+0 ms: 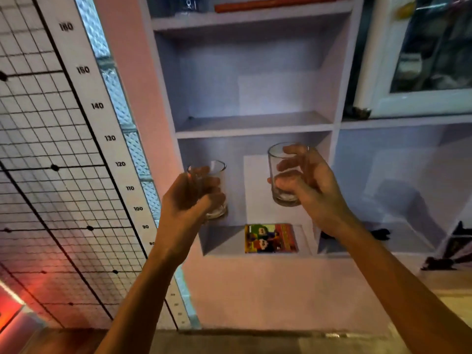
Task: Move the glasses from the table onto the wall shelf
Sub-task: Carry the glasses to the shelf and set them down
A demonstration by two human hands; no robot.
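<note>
Both my arms reach up toward a pale lilac wall shelf. My left hand is wrapped around a clear drinking glass, held upright in front of the lower compartment's left side. My right hand grips a second clear glass from the right, a little higher, just below the middle shelf board. Both glasses are in the air and touch no shelf. The middle compartment above them holds nothing that I can see.
A colourful picture card lies on the lowest shelf floor. An orange object rests on the top shelf. A height ruler strip and wire grid stand left. A white-framed cabinet door is at right, and a wooden ledge runs below.
</note>
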